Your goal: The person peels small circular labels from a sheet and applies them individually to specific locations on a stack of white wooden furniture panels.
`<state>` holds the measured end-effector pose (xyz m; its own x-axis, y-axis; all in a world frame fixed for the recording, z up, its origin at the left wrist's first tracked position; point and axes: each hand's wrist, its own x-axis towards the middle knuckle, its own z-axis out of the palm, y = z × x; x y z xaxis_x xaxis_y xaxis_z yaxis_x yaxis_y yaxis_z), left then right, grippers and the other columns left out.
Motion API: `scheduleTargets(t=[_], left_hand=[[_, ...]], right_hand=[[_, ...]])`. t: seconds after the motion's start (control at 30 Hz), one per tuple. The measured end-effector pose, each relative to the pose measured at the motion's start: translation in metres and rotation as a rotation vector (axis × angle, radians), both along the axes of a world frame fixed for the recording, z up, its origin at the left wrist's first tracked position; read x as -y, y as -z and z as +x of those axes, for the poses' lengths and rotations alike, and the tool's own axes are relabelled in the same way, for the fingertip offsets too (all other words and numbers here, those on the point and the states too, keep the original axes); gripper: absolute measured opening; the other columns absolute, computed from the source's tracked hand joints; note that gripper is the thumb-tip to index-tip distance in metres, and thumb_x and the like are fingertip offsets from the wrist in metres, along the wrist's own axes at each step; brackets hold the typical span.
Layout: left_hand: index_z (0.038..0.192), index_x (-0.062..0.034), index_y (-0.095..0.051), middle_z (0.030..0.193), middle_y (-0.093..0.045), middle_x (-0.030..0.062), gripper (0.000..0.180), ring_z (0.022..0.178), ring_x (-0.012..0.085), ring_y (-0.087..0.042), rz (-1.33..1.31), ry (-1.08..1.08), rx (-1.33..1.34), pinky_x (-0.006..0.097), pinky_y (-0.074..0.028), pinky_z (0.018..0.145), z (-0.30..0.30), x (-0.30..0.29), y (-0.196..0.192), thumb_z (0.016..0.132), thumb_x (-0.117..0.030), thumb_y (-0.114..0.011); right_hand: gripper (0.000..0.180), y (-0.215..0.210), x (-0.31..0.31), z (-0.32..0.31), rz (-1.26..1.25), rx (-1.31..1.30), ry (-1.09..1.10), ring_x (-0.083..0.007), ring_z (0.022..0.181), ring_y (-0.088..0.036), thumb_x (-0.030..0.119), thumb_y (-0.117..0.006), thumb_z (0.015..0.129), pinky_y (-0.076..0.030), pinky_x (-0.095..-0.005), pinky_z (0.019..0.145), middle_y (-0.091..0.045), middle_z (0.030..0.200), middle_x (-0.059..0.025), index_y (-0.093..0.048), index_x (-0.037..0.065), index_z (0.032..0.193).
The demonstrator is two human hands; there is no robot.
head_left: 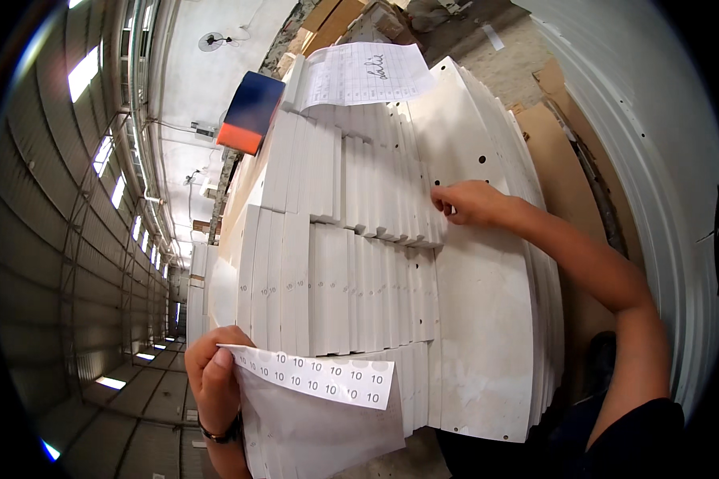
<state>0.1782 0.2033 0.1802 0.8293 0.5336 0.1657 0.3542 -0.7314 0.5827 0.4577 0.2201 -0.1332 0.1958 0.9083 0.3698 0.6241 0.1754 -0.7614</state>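
Note:
My left hand pinches a corner of a sheet of round stickers between thumb and fingers. The sheet hangs bent, with rows of printed stickers along its upper part and bare backing below. Beneath and behind it stand stacked white boards, several with a small round sticker on the edge. My right hand is closed, its fingertips pinched together at the edge of a wide white panel with drilled holes. Whether something small is between those fingertips, I cannot make out.
A printed paper with handwriting lies on the far boards. Beside it stands a dark blue and orange box. Flat cardboard lies to the right of the stack. Further off is a white wall with a fan.

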Motion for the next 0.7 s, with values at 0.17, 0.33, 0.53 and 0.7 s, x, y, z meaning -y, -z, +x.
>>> scheduleTargets(t=[0.17,0.33,0.53,0.7], left_hand=[[0.063,0.0025,-0.05,0.058,-0.052,0.0092,0.033,0.05,0.0128,-0.044,0.007,0.005,-0.007,0.025,-0.031,0.047,0.0,-0.002,0.003,0.079,-0.026,-0.046],[0.061,0.0031,-0.05,0.056,-0.053,0.0103,0.037,0.047,0.0145,-0.047,0.027,0.026,-0.048,0.026,-0.035,0.045,-0.001,-0.001,0.001,0.078,-0.029,-0.047],[0.061,0.0032,-0.051,0.053,-0.051,0.0106,0.038,0.044,0.0158,-0.047,0.053,-0.05,0.039,0.026,-0.036,0.043,-0.001,-0.002,0.004,0.078,-0.03,-0.048],[0.06,0.0032,-0.05,0.052,-0.051,0.0108,0.037,0.044,0.0164,-0.047,0.022,-0.052,0.063,0.027,-0.036,0.042,-0.002,-0.003,0.002,0.077,-0.03,-0.048]], right_hand=[[0.019,0.004,-0.014,0.006,-0.028,-0.045,0.006,-0.0249,0.072,-0.058,0.005,-0.056,0.071,-0.043,-0.0352,0.06,-0.06,0.075,-0.0056,-0.047,0.008,0.087],[0.02,0.008,-0.026,0.006,-0.007,-0.012,-0.035,-0.0249,0.071,-0.058,0.006,-0.058,0.07,-0.043,-0.0356,0.06,-0.06,0.075,-0.0057,-0.048,0.008,0.087],[0.016,0.011,-0.033,0.001,0.016,0.062,-0.016,-0.0254,0.071,-0.058,0.01,-0.059,0.069,-0.044,-0.0367,0.059,-0.06,0.075,-0.0052,-0.051,0.01,0.082],[0.011,0.013,-0.036,0.0,0.012,0.188,0.077,-0.0245,0.069,-0.058,0.014,-0.058,0.071,-0.043,-0.0378,0.056,-0.059,0.073,-0.0042,-0.051,0.013,0.079]])
